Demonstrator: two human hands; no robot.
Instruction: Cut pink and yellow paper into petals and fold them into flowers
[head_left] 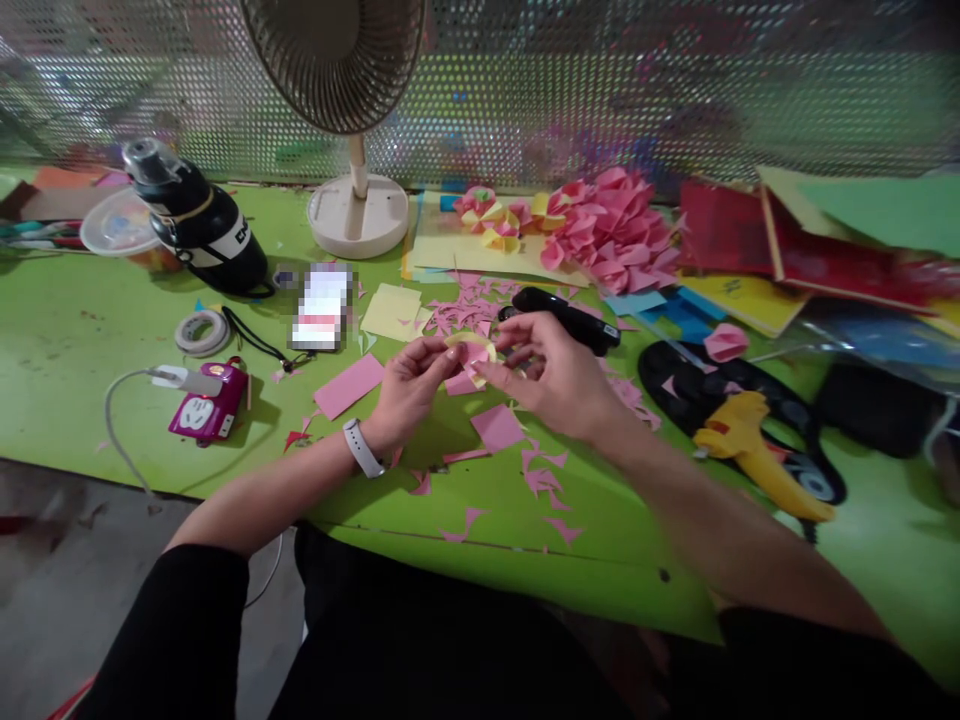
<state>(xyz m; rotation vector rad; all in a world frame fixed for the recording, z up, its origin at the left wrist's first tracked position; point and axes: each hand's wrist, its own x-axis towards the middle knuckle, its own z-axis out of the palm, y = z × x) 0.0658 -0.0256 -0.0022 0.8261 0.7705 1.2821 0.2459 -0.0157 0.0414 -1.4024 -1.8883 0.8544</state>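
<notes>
Between my two hands, above the green table, is a small yellow and pink paper flower. My left hand pinches its left edge between thumb and fingers. On its right side, the thumb and fingertips of my right hand close on the edge. Beneath and around my hands lie pink paper pieces and many small pink scraps. A black stapler-like tool rests just behind my right hand. A pink paper rectangle lies left of my left hand.
At the back stand a fan and a heap of pink paper flowers. On the left are a black bottle, a phone, a tape roll and a purple power adapter. A yellow glue gun lies right.
</notes>
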